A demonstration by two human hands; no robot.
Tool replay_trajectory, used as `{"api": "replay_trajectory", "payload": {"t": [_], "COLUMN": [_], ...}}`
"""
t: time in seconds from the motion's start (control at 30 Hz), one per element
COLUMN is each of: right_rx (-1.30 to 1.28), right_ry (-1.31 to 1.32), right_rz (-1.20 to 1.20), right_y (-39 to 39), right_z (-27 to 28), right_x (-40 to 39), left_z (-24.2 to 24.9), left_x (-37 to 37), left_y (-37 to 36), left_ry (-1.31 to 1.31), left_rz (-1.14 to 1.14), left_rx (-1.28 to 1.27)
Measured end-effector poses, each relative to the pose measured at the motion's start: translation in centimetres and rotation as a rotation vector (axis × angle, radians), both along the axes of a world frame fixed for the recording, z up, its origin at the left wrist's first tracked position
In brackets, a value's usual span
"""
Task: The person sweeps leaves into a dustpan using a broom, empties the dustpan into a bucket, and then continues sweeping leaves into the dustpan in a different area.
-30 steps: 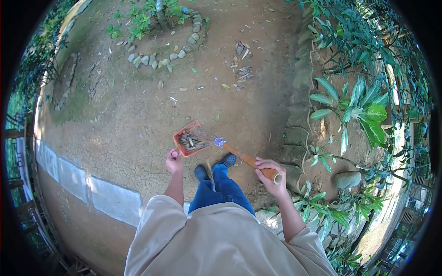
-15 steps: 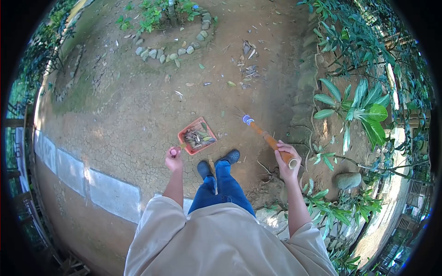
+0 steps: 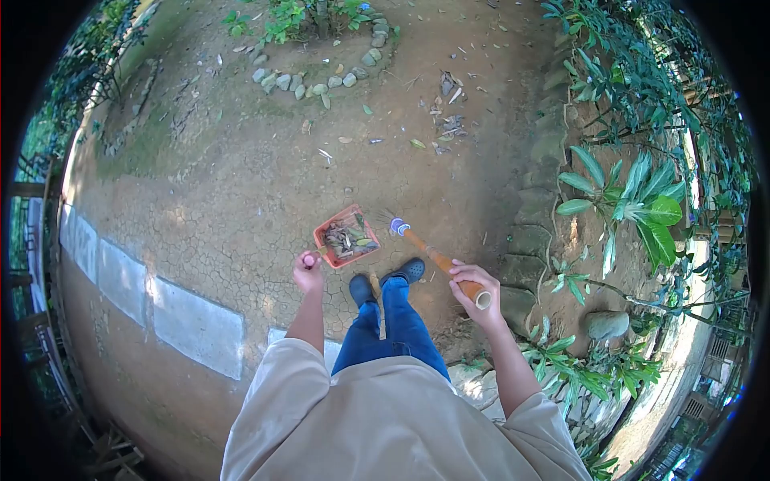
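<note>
My left hand (image 3: 308, 275) is closed round the handle of an orange-red dustpan (image 3: 358, 258), with a pinkish handle end showing above the fingers. Dry leaves and one yellowish-green leaf (image 3: 364, 242) lie inside the pan. In my right hand (image 3: 480, 298) is a stick broom (image 3: 434, 254) with a bamboo handle, whose open tube end points up toward me. Purple and white bands circle its lower end. The thin bristles spread just right of the dustpan, apart from its rim as far as I can tell.
Cracked bare soil surrounds my dark clogs (image 3: 411, 270). Leaf litter (image 3: 451, 125) lies farther ahead. A ring of stones (image 3: 321, 89) encloses a plant at the top. Leafy plants (image 3: 634, 200) and a rock (image 3: 607, 324) border the right; concrete slabs (image 3: 197, 326) run along the left.
My right hand and the broom have moved left, bringing the bristles closer to the dustpan. My left hand and the dustpan have shifted slightly right in view.
</note>
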State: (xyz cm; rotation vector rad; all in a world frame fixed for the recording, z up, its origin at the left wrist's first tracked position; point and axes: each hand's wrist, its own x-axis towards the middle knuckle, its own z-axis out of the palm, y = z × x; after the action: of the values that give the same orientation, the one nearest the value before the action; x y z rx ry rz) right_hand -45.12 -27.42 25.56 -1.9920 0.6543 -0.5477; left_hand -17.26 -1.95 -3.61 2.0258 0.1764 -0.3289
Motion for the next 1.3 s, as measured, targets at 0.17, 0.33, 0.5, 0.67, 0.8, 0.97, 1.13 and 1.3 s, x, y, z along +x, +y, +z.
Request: {"api": "replay_trajectory", "payload": {"t": [0.17,0.33,0.5,0.67,0.8,0.97,1.13,1.3], "right_rx": [0.092,0.027,-0.16,-0.207,-0.07,0.085,0.188,0.093], "right_ry": [-0.1,-0.102,-0.001,0.083,0.052,0.02,-0.053,-0.04], "right_rz": [-0.185,-0.294,-0.3,-0.249,-0.243,-0.224,-0.311,-0.317], "right_y": [-0.4,0.0,1.7,3.6,4.9,5.3,3.5,2.6], "right_z": [2.8,2.9,2.2,0.2,0.3,2.5,3.7,3.4], "right_x": [-2.4,-3.6,-2.2,-1.2,-1.1,-1.4,-2.6,-1.8], "left_z": [-0.1,0.9,1.9,2.6,3.0,0.6,2.3,1.7], "left_x": [-0.2,-0.6,-0.6,-0.8,-1.1,-1.2,-1.5,-1.5], "left_y": [1.4,2.2,2.4,2.4,2.6,3.6,3.3,3.9], "left_ry": [0.0,0.012,-0.003,0.009,0.011,-0.071,0.017,0.014], "left_rz": [-0.02,-0.07,-0.125,-0.13,-0.136,-0.132,-0.113,-0.057], "left_rx": [-0.054,-0.082,-0.08,-0.071,0.045,0.015,0.009,-0.074]}}
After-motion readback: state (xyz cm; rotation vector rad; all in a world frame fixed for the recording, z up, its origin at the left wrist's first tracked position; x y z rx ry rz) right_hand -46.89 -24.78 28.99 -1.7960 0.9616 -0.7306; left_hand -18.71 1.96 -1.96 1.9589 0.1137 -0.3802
